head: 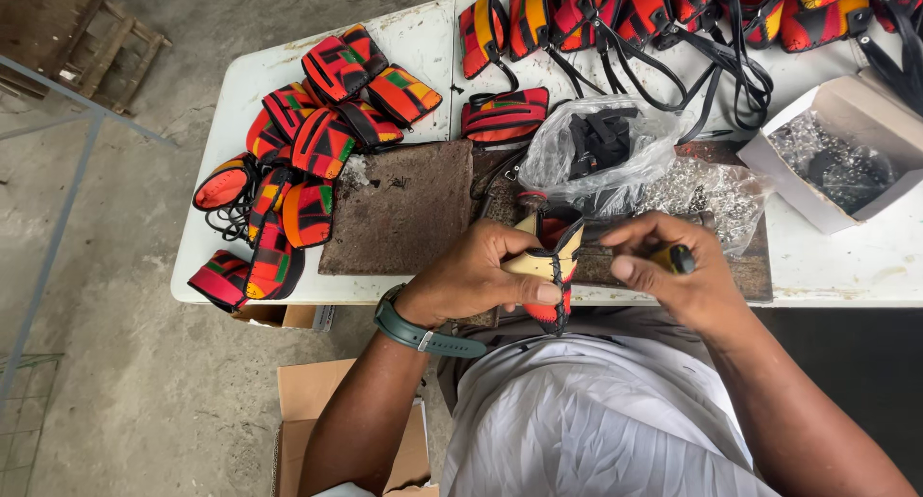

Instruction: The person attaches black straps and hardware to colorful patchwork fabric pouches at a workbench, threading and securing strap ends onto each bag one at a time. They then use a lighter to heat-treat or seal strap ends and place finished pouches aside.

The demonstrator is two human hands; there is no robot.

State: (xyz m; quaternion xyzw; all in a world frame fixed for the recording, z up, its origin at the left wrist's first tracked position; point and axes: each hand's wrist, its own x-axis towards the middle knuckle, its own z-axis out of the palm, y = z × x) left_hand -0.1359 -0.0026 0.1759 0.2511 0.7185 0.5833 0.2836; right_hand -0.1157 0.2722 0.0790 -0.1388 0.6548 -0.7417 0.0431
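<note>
Head view shows the left hand (481, 271) with fingers closed around a tan and red pouch (550, 266) held above the near edge of the white counter (423, 36), while the right hand (673, 266) pinches a small dark-tipped tool (676, 259) just beside it.

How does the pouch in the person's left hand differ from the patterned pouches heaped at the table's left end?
The held pouch is pinched in the left hand with its pale cream inner side showing; the heaped pouches lie untouched with only their patterned outsides showing. The held one is above the table's near edge; the heap rests on the white table. Both share red-orange-black fabric.
</note>
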